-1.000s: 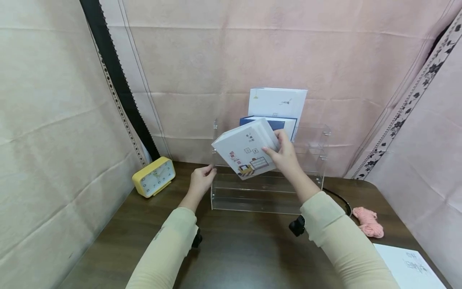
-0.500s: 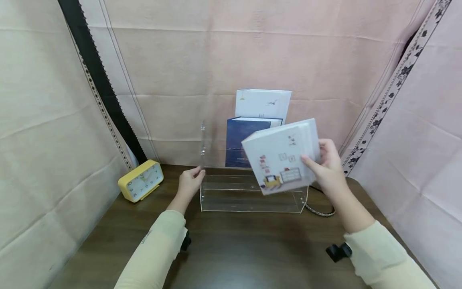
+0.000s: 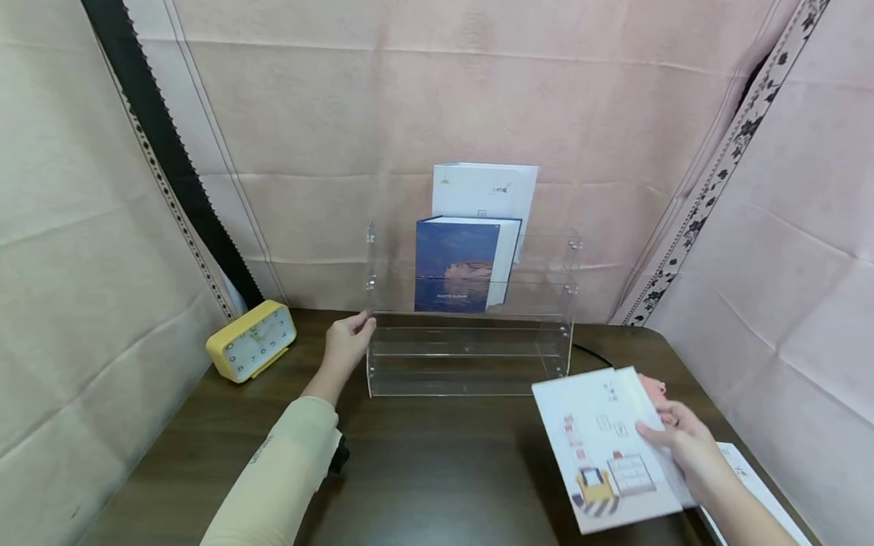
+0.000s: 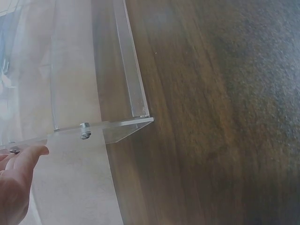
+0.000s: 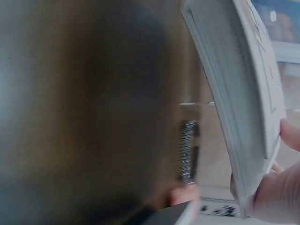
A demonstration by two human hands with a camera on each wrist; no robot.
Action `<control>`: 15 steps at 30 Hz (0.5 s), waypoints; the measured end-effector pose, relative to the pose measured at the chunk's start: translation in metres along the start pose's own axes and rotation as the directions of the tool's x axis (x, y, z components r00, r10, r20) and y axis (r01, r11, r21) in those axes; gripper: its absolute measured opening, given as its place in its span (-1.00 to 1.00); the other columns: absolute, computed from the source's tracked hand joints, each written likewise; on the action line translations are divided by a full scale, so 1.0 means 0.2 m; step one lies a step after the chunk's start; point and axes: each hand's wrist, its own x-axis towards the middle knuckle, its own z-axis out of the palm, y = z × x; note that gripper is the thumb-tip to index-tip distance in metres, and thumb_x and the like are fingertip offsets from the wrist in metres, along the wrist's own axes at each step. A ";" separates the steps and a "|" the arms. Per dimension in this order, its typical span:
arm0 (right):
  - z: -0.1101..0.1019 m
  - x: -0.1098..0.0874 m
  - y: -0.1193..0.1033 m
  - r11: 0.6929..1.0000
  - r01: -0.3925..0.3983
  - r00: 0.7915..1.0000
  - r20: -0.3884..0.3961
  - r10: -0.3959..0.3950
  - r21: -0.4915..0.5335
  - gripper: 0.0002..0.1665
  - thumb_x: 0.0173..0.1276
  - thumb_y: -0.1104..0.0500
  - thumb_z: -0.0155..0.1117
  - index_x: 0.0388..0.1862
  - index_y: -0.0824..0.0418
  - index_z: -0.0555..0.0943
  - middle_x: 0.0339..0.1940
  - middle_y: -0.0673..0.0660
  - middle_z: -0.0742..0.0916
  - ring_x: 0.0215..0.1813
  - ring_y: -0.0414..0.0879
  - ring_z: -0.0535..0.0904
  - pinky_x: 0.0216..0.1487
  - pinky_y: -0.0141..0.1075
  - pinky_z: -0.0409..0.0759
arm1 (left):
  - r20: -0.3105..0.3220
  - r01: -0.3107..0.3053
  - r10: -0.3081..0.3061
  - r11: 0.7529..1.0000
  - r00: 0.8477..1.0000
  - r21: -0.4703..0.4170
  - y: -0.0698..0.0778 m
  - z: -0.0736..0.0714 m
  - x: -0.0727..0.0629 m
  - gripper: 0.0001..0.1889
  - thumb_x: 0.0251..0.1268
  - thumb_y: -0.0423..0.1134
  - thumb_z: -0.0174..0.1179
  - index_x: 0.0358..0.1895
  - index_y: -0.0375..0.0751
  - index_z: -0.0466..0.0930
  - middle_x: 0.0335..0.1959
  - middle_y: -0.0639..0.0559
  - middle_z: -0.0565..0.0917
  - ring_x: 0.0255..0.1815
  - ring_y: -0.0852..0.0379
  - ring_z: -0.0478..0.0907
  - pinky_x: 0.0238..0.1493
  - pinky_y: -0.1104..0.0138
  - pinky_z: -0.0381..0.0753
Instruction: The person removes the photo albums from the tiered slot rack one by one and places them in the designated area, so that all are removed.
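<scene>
Head view: right hand (image 3: 686, 444) gripped white illustrated book (image 3: 604, 459) near right edge of brown wooden table (image 3: 440, 462), left hand (image 3: 346, 345) pinched clear acrylic rack (image 3: 471, 354); likely mid-carry, next needed lowering.

The right hand (image 5: 280, 193) grips a white book (image 5: 229, 89), page edges showing; beyond, a cord (image 5: 187, 152) near a pink bundle (image 5: 184, 194); the table (image 5: 70, 112) is blurred.

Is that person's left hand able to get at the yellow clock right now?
Probably yes. The left hand seems to pinch the left edge of the clear rack, so it would need to let go first, but the yellow clock is close by and nothing visible stands between them.
</scene>
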 end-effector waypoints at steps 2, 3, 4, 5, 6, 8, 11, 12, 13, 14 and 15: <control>0.00 -0.02 0.08 0.996 -0.048 0.999 0.007 0.049 -0.068 -0.46 0.23 0.30 0.24 0.14 0.27 0.26 -0.36 0.06 0.64 -0.39 -0.01 0.63 -0.38 -0.17 0.63 | 0.004 0.009 -0.009 1.000 1.000 0.001 0.00 0.00 0.00 -0.62 0.28 -0.27 0.16 0.07 -0.47 0.53 0.02 -0.28 0.57 0.04 -0.10 0.53 0.04 0.11 0.52; 0.01 -0.02 0.12 0.993 -0.063 0.998 0.010 0.065 -0.100 -0.42 0.23 0.31 0.23 0.18 0.31 0.22 -0.34 0.12 0.63 -0.39 0.01 0.63 -0.38 -0.16 0.63 | 0.008 0.015 -0.015 1.000 1.000 -0.003 0.00 0.00 0.00 -0.62 0.29 -0.26 0.16 0.07 -0.47 0.53 0.03 -0.28 0.56 0.05 -0.09 0.53 0.05 0.11 0.51; 0.01 -0.03 0.15 0.987 -0.069 0.997 0.012 0.071 -0.144 -0.37 0.24 0.29 0.23 0.22 0.34 0.19 -0.28 0.18 0.62 -0.37 0.02 0.61 -0.37 -0.18 0.62 | 0.014 0.022 -0.022 1.000 1.000 -0.004 0.00 -0.01 0.00 -0.61 0.29 -0.26 0.15 0.09 -0.46 0.52 0.04 -0.28 0.56 0.06 -0.09 0.52 0.05 0.12 0.51; 0.01 -0.03 0.18 0.982 -0.068 0.997 0.016 0.072 -0.176 -0.34 0.25 0.28 0.22 0.25 0.37 0.16 -0.23 0.25 0.61 -0.35 0.03 0.60 -0.36 -0.19 0.60 | 0.018 0.030 -0.030 0.999 0.999 -0.009 0.01 -0.01 0.00 -0.61 0.30 -0.25 0.15 0.09 -0.46 0.52 0.05 -0.28 0.55 0.07 -0.08 0.51 0.06 0.12 0.50; 0.02 -0.04 0.21 0.976 -0.072 0.997 0.017 0.077 -0.207 -0.31 0.25 0.27 0.22 0.27 0.39 0.14 -0.16 0.30 0.58 -0.33 0.02 0.58 -0.34 -0.21 0.59 | 0.022 0.039 -0.039 0.999 0.999 -0.014 0.01 -0.01 0.00 -0.61 0.30 -0.25 0.14 0.10 -0.45 0.51 0.06 -0.27 0.55 0.08 -0.07 0.51 0.07 0.13 0.50; 0.01 -0.03 0.25 0.961 -0.081 0.996 0.017 0.088 -0.265 -0.28 0.27 0.22 0.22 0.29 0.43 0.13 0.00 0.38 0.50 -0.24 -0.02 0.52 -0.28 -0.27 0.51 | 0.027 0.054 -0.053 0.998 0.998 -0.022 0.01 -0.01 0.00 -0.60 0.31 -0.24 0.14 0.11 -0.45 0.50 0.07 -0.26 0.54 0.09 -0.06 0.50 0.08 0.14 0.49; 0.00 -0.02 0.29 0.947 -0.108 0.993 0.001 0.114 -0.302 -0.25 0.27 0.17 0.23 0.29 0.45 0.13 0.06 0.42 0.46 -0.22 -0.04 0.51 -0.26 -0.28 0.47 | 0.034 0.060 -0.059 0.998 0.998 -0.020 0.01 -0.01 -0.01 -0.59 0.31 -0.23 0.13 0.12 -0.44 0.50 0.08 -0.25 0.53 0.10 -0.04 0.49 0.08 0.16 0.49; 0.00 -0.02 0.30 0.942 -0.124 0.992 -0.012 0.126 -0.311 -0.24 0.28 0.15 0.23 0.30 0.46 0.13 0.04 0.42 0.48 -0.23 -0.04 0.52 -0.27 -0.28 0.47 | 0.034 0.058 -0.058 0.998 0.998 -0.018 0.02 -0.01 0.00 -0.59 0.31 -0.23 0.14 0.13 -0.44 0.50 0.08 -0.25 0.53 0.10 -0.05 0.49 0.08 0.15 0.49; -0.01 -0.01 0.31 0.934 -0.128 0.991 -0.021 0.129 -0.335 -0.22 0.28 0.11 0.23 0.30 0.47 0.12 0.04 0.44 0.48 -0.22 -0.04 0.52 -0.25 -0.27 0.45 | 0.033 0.054 -0.054 0.998 0.998 -0.015 0.02 -0.01 0.00 -0.59 0.32 -0.23 0.14 0.13 -0.43 0.50 0.08 -0.25 0.54 0.10 -0.05 0.50 0.08 0.15 0.49; -0.02 -0.01 0.31 0.924 -0.129 0.991 -0.030 0.127 -0.359 -0.20 0.29 0.08 0.23 0.30 0.49 0.12 0.03 0.48 0.49 -0.20 0.01 0.54 -0.23 -0.22 0.46 | 0.032 0.052 -0.051 0.999 0.998 -0.013 0.02 -0.01 0.00 -0.59 0.32 -0.23 0.14 0.13 -0.43 0.50 0.08 -0.25 0.54 0.09 -0.05 0.50 0.08 0.15 0.49; -0.03 -0.01 0.32 0.912 -0.128 0.992 -0.038 0.123 -0.389 -0.17 0.30 0.04 0.22 0.31 0.51 0.11 0.02 0.52 0.49 -0.16 0.09 0.55 -0.18 -0.14 0.48 | 0.031 0.050 -0.050 0.999 0.998 -0.014 0.02 -0.01 0.00 -0.60 0.32 -0.23 0.14 0.12 -0.43 0.50 0.07 -0.26 0.54 0.09 -0.05 0.51 0.07 0.15 0.50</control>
